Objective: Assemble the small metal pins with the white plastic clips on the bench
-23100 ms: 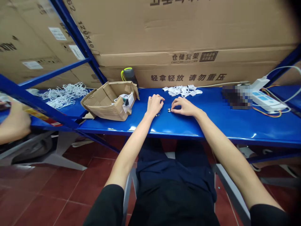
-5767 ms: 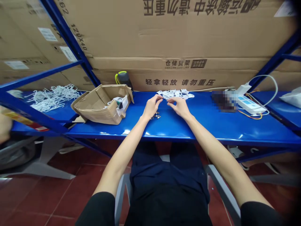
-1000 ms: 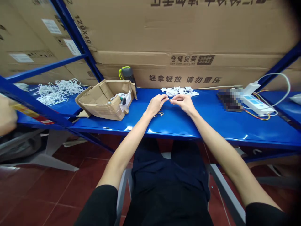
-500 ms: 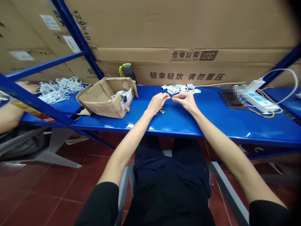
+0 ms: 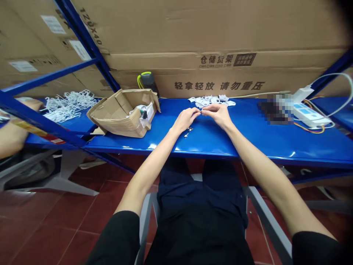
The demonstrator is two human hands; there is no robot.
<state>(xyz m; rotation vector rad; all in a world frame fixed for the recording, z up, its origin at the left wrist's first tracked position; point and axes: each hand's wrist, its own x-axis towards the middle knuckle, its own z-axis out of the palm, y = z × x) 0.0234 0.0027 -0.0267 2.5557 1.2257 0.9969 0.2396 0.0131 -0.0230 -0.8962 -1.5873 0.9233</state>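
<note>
Over the blue tabletop [image 5: 165, 143], my left hand [image 5: 185, 119] and my right hand [image 5: 219, 116] meet fingertip to fingertip. Both are closed in a pinch around something tiny, mostly covered by the fingers and too small to name. Just below my left hand lie a few small metallic pieces [image 5: 188, 133] on the table. Behind my hands, close to the cardboard, a loose pile of white plastic parts [image 5: 211, 100] with ring-shaped ends is spread out.
Left of my hands stands an open cardboard box [image 5: 116, 123] with small items inside, and a dark cylinder with a green strap [image 5: 149, 82] behind it. A white power strip [image 5: 311, 116] with cables lies right. Beyond the blue post, white hooks [image 5: 68, 105] lie near another person's arm [image 5: 16, 132].
My fingertips have drawn closer together, and the dark sliver seen between them before is now mostly covered. The small metallic pieces show a little more below my left hand. The view has shifted slightly.
</note>
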